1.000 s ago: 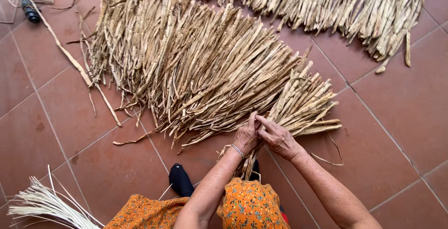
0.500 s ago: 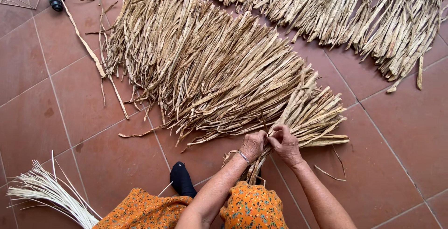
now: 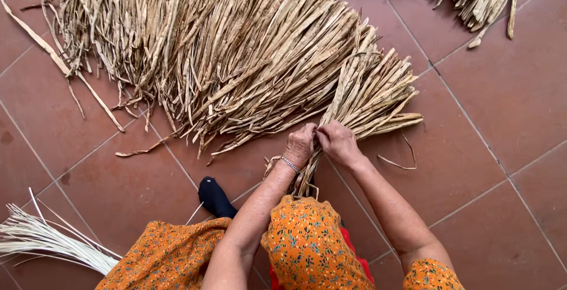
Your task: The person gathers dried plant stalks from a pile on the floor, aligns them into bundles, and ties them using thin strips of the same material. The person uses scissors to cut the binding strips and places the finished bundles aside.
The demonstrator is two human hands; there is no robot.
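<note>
head view: the left hand (image 3: 299, 144) and right hand (image 3: 338, 142) are pinching closed together on a bundle of dried straw strips (image 3: 360, 95) fanning away above the grip, and are best keeping it tight near the gathered neck below.

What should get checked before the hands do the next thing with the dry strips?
1. Both hands on the bundle: ok. The left hand and right hand meet on the bundle of dry strips.
2. Fingers pinching firmly: cannot tell, they are curled under.
3. Bundle fanned flat on the tiled floor: ok.
4. Big pile of strips within reach: ok, it touches the bundle.
5. Pale thin fibres kept separate: ok, they lie apart.
</note>
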